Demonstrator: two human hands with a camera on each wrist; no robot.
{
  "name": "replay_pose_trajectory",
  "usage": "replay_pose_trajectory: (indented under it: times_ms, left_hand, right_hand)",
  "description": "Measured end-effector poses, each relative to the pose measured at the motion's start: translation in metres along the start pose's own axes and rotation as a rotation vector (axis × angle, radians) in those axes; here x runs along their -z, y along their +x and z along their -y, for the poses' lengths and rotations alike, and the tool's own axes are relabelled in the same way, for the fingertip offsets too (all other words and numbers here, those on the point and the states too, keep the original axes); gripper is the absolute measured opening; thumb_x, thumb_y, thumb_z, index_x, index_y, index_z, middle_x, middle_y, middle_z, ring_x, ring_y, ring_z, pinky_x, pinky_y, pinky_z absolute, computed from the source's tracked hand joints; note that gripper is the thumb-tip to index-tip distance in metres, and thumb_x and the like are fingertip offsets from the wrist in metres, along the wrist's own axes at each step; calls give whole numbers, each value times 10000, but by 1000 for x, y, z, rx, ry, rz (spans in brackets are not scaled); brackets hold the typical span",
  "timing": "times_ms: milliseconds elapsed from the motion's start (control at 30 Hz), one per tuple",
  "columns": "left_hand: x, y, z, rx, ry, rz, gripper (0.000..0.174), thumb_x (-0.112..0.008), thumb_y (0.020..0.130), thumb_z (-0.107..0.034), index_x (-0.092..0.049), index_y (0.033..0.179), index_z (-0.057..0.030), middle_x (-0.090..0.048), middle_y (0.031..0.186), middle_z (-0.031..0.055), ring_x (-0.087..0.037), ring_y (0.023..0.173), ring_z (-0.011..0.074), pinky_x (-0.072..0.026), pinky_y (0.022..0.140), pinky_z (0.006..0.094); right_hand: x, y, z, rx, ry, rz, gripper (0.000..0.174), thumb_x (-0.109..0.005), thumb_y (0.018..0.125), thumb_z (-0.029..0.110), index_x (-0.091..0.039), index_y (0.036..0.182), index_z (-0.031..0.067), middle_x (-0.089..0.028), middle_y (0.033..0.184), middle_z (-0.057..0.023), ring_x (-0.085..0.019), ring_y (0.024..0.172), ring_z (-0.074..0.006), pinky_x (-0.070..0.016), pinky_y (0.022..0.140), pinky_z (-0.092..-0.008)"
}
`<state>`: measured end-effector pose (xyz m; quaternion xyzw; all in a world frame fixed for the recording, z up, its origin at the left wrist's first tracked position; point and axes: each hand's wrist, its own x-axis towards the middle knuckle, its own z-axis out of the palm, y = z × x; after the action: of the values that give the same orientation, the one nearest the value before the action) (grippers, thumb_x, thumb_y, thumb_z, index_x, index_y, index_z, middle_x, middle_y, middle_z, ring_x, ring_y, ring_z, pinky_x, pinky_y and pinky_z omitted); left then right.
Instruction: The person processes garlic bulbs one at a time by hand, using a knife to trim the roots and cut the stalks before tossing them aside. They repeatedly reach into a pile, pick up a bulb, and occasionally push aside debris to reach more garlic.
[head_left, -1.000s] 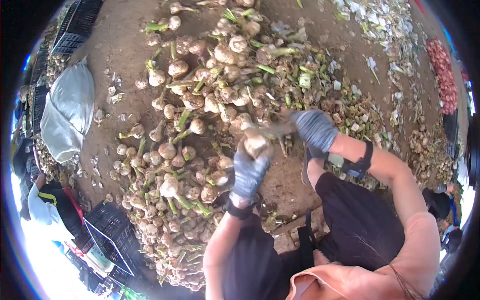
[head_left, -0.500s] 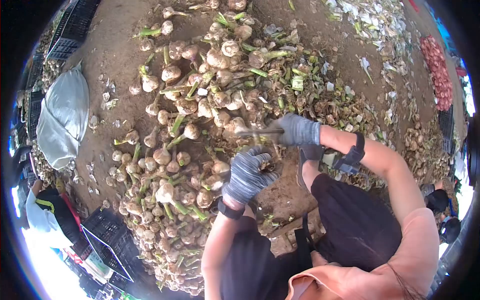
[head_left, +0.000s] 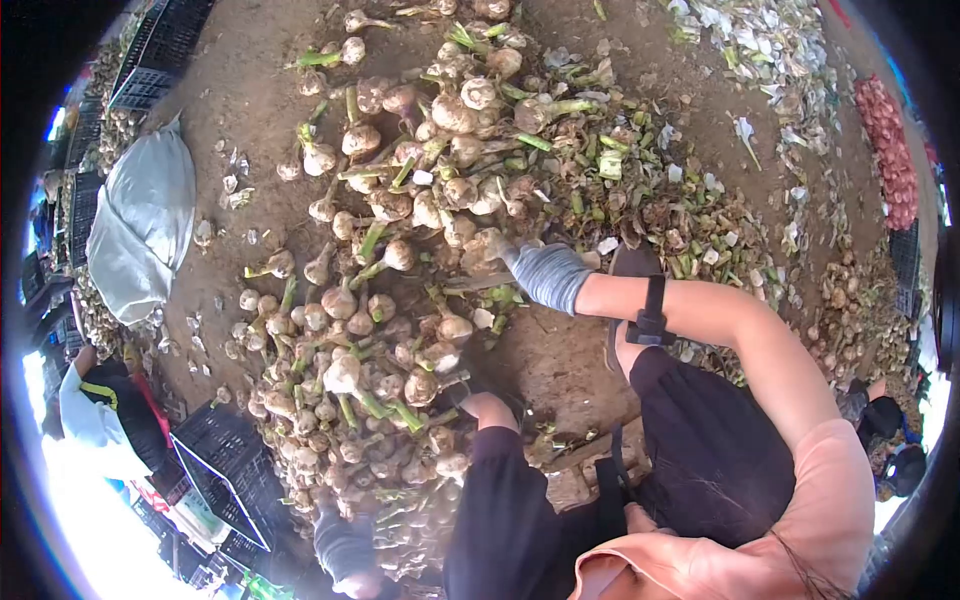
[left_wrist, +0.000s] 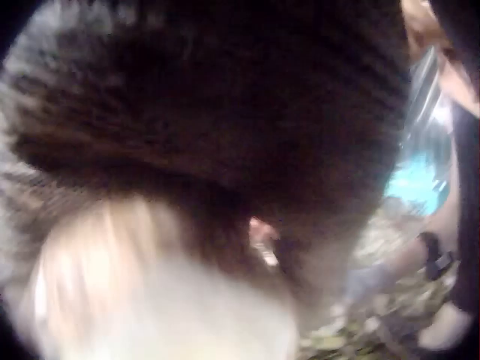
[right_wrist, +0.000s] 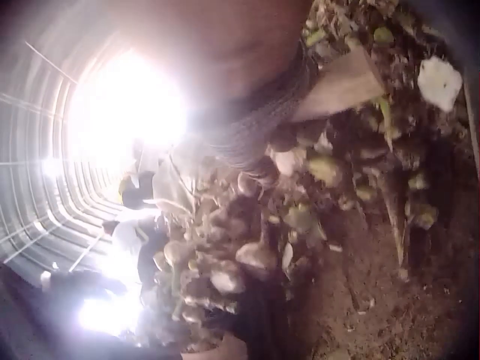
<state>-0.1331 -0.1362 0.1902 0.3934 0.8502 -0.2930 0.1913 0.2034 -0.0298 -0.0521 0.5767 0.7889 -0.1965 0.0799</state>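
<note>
Gloved, my right hand (head_left: 550,277) is low over the edge of the heap of garlic bulbs (head_left: 340,372), its fingers round a flat tool (head_left: 470,285). A bulb (head_left: 482,252) lies at its fingertips; whether they touch it is unclear. The right wrist view shows the glove (right_wrist: 247,142) and the flat tool (right_wrist: 341,88) sticking out beside it. Blurred, my left hand (head_left: 345,545) is over the near left part of the heap; its fingers cannot be made out. The left wrist view is dark and smeared.
Black crates (head_left: 222,470) stand at the left, near a pale sack (head_left: 143,225) and another person (head_left: 100,415). Leaf and stem scraps (head_left: 690,225) spread to the right. Red net bags (head_left: 885,150) stand at the far right. My knees flank the ground in front.
My left hand has left the spot in front of my body and moved down-left over the heap. My right hand has shifted slightly left and down, to the bulbs.
</note>
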Motion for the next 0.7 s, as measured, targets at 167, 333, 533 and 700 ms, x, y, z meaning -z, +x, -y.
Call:
replay_pose_trajectory:
  times_ms: [167, 333, 533, 700]
  left_hand:
    - [-10, -10, -68, -317, -1002, 168, 699, -669, 790, -298, -380, 1335, 29, -502, 1275, 204, -533, 1128, 282, -432, 956, 357]
    - [-66, 32, -197, -733, -1457, 619, 580, -674, 798, -192, -431, 1291, -12, -561, 1144, 118, -584, 957, 159, -496, 777, 283]
    - [-79, 32, -259, -692, -1648, 773, 432, -689, 800, -194, -504, 1161, -46, -598, 940, 14, -566, 826, 114, -478, 715, 254]
    - [-98, 44, -264, -971, -1138, 477, 301, -638, 826, -125, -556, 1108, -58, -617, 897, 28, -583, 802, 132, -492, 702, 270]
  right_hand:
    - [11, 4, -28, -136, 609, 121, 556, -680, 744, 252, -476, 1166, -46, -620, 796, -247, -621, 688, -343, -499, 621, -430]
    - [11, -27, -37, -71, 1205, -81, 746, -785, 666, 382, -470, 1210, -21, -634, 953, -145, -597, 894, -206, -473, 791, -335]
    - [58, -51, -40, -32, 1024, -46, 570, -667, 807, 365, -515, 1261, 54, -678, 775, -104, -643, 635, -180, -514, 595, -295]
    - [84, -54, -45, 147, 349, -126, 340, -577, 830, 234, -560, 1100, 28, -593, 611, -107, -620, 571, -226, -494, 502, -355]
